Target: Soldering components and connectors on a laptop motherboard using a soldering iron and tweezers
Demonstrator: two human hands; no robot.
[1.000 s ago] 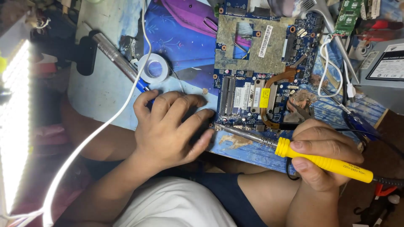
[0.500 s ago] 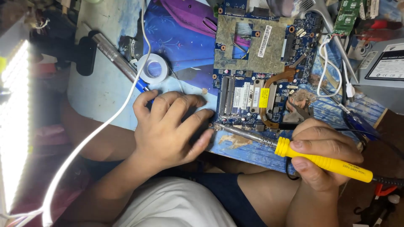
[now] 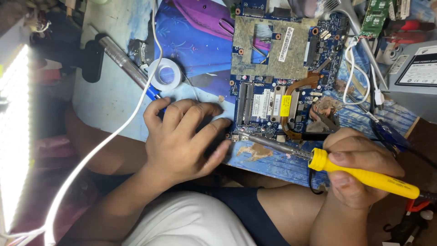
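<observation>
A blue patterned bench top (image 3: 200, 50) carries a blue circuit board (image 3: 282, 77) near its front edge, with a matte grey shield, a white barcode sticker and a small yellow label. The left hand (image 3: 182, 136) lies flat, fingers spread, touching the board's front left corner. The right hand (image 3: 359, 168) grips a yellow-handled soldering iron (image 3: 346, 171), its metal tip at that corner; a white solder spool (image 3: 165, 74) sits behind.

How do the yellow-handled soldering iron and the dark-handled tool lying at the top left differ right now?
The soldering iron has a yellow handle gripped by the right hand; the dark-handled tool lies unheld on the table. The iron's tip rests at the edge of the blue circuit board, while the other tool lies clear of it, beside the left hand. Both have slim metal shafts.
</observation>
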